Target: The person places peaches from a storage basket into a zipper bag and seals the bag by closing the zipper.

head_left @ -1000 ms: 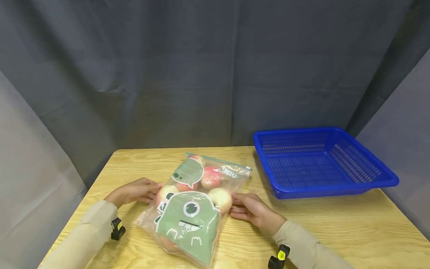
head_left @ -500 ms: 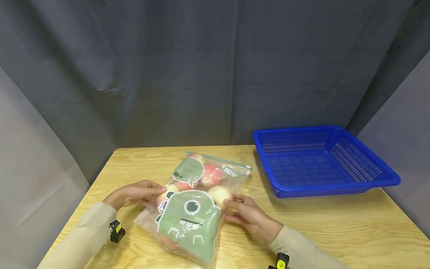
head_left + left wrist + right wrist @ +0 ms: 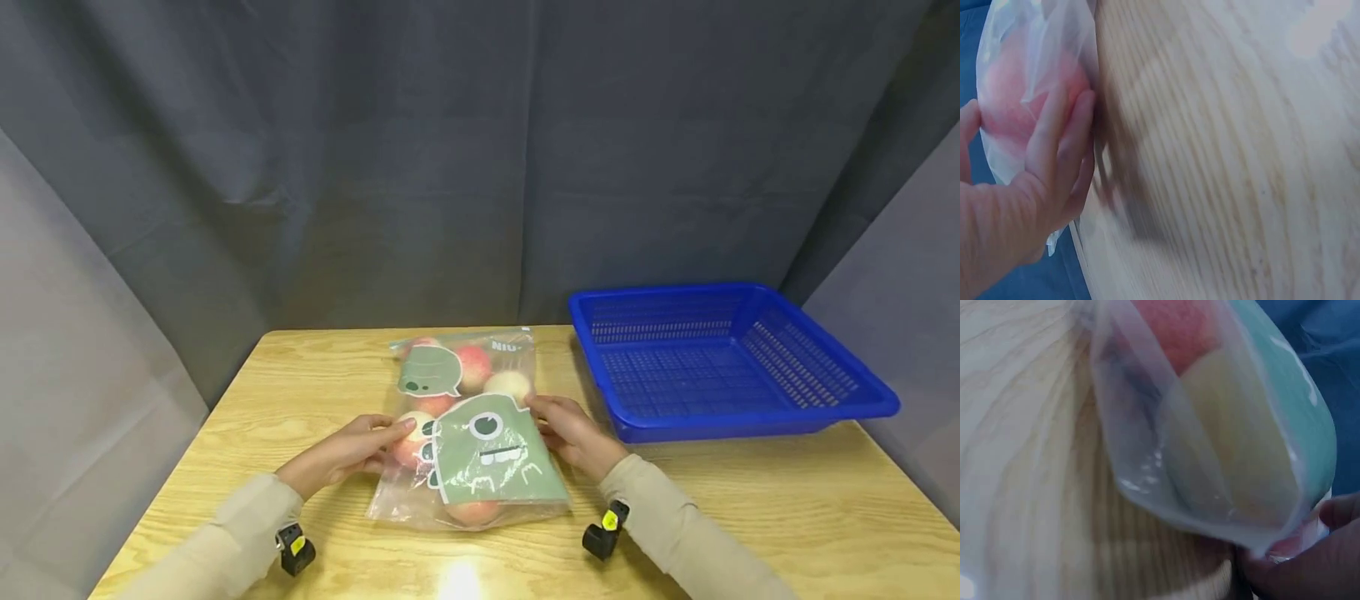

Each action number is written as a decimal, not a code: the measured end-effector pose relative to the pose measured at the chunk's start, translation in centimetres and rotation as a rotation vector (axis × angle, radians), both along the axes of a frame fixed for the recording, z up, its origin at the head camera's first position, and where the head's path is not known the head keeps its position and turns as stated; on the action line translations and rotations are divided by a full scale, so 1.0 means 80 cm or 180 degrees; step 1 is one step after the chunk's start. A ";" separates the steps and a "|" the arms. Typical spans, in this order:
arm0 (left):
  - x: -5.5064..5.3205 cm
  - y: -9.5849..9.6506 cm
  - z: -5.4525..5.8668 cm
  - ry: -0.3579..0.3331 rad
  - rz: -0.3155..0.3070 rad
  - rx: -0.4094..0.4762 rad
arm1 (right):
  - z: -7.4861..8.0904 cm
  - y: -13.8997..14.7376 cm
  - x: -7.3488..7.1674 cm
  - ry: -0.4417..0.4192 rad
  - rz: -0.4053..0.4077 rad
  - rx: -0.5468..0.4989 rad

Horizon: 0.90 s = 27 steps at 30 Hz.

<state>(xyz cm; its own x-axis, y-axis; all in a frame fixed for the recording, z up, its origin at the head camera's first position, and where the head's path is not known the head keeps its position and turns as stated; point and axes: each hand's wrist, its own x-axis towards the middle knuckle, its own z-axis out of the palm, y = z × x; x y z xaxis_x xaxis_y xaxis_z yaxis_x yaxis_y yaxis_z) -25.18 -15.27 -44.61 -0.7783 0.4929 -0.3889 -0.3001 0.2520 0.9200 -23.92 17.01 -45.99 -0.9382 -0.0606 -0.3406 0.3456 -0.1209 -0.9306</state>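
Note:
A clear zip bag (image 3: pixel 502 467) with a green cartoon monster print lies on the table, zip edge at the far side. Several round peach-like fruits (image 3: pixel 474 367), pink and pale yellow, are inside it. My left hand (image 3: pixel 348 454) grips the bag's left side around a fruit, thumb on top. In the left wrist view, the fingers (image 3: pixel 1050 137) curve along a pink fruit (image 3: pixel 1016 94) through the plastic. At the right edge, my right hand (image 3: pixel 573 433) pinches the bag. The right wrist view shows its thumb and finger (image 3: pixel 1329 556) at the plastic, beside a pale fruit (image 3: pixel 1229 431).
A blue plastic basket (image 3: pixel 607 392) with slotted walls stands at the right, close to the right hand. The wooden table (image 3: pixel 315 367) ends at a dark grey curtain (image 3: pixel 397 167) behind. Pale panels (image 3: pixel 75 375) flank both sides.
The bag has turned counterclockwise, its near end swinging right, so it now lies straighter. My left hand has moved right and nearer with it; my right hand has shifted right and farther away.

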 end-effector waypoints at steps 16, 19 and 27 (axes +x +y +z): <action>0.004 0.011 0.005 0.0080 0.0108 -0.0280 | 0.010 0.018 0.030 0.0047 0.0514 0.0514; 0.004 0.011 0.004 0.0086 0.0109 -0.0273 | 0.010 0.018 0.031 0.0039 0.0497 0.0555; 0.004 0.011 0.006 0.0219 0.0083 -0.0429 | 0.014 0.019 0.029 0.0423 0.0542 0.0997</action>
